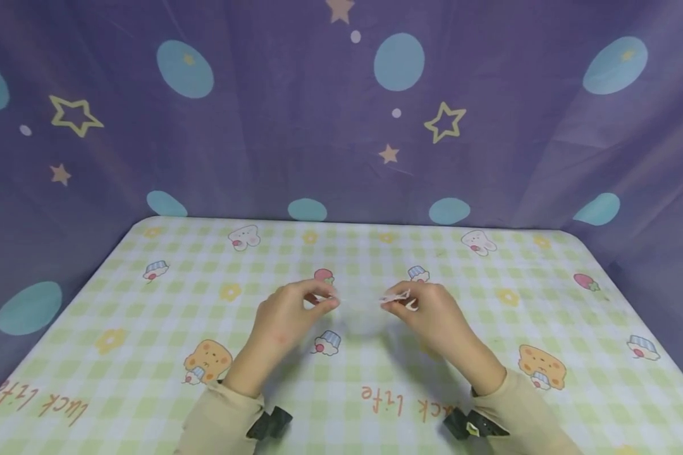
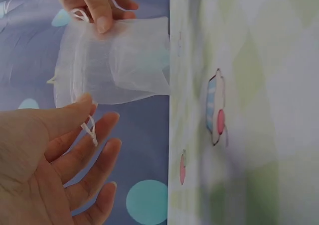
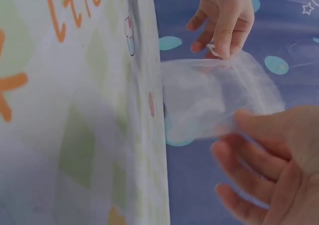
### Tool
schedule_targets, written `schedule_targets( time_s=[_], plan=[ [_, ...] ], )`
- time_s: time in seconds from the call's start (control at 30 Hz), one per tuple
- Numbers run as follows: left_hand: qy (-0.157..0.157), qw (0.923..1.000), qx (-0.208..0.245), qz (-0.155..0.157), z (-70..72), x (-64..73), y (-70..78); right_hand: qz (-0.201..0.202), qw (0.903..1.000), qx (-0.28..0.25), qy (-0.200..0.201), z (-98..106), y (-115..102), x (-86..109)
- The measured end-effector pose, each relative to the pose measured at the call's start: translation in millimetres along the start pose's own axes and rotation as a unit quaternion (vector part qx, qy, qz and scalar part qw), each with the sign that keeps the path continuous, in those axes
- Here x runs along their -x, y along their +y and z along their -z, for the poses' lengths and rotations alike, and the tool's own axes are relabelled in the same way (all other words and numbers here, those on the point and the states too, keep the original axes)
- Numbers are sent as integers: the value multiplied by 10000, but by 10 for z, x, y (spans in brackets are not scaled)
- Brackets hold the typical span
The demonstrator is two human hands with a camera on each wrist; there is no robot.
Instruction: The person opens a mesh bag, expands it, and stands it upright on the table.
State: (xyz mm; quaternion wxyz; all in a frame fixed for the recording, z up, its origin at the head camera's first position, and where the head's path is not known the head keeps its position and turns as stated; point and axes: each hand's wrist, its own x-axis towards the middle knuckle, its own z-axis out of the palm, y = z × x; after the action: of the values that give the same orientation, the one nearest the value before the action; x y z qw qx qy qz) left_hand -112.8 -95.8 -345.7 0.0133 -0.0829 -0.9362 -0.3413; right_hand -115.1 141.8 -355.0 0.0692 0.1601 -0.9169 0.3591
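Observation:
Between my two hands hangs a sheer white drawstring pouch (image 2: 114, 60), see-through and faint in the head view. My left hand (image 1: 290, 316) pinches one upper corner between thumb and forefinger; its other fingers (image 2: 94, 175) are spread loosely below. A white cord end (image 2: 90, 130) sticks out by that thumb. The opposite upper corner is pinched by my right hand (image 1: 427, 313), where a white cord loop (image 1: 398, 296) shows at the fingertips. In the right wrist view the pouch (image 3: 199, 95) is stretched between both hands. A paler patch shows within it; what that is, I cannot tell.
The table is covered by a green-and-white checked cloth (image 1: 148, 316) printed with cartoon figures and lettering. Behind it hangs a purple curtain (image 1: 296, 126) with stars and blue ovals. Dark straps (image 1: 270, 423) are on both beige sleeves (image 1: 222, 417).

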Motion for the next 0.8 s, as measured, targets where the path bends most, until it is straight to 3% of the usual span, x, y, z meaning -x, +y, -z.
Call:
schedule_targets(
  time_s=[0.17, 0.33, 0.8],
  plan=[
    [-74, 9996, -218, -147, -90, 16, -3, -305, 9972, 525, -447, -15, 31, 14],
    [-228, 9988, -358, -226, -131, 27, 1, -255, 9932, 926, -660, -5, 24, 28],
    [-338, 9985, -336, -265, -118, 40, 42, -169, 9932, 940, -660, 81, 2, 46]
  ],
)
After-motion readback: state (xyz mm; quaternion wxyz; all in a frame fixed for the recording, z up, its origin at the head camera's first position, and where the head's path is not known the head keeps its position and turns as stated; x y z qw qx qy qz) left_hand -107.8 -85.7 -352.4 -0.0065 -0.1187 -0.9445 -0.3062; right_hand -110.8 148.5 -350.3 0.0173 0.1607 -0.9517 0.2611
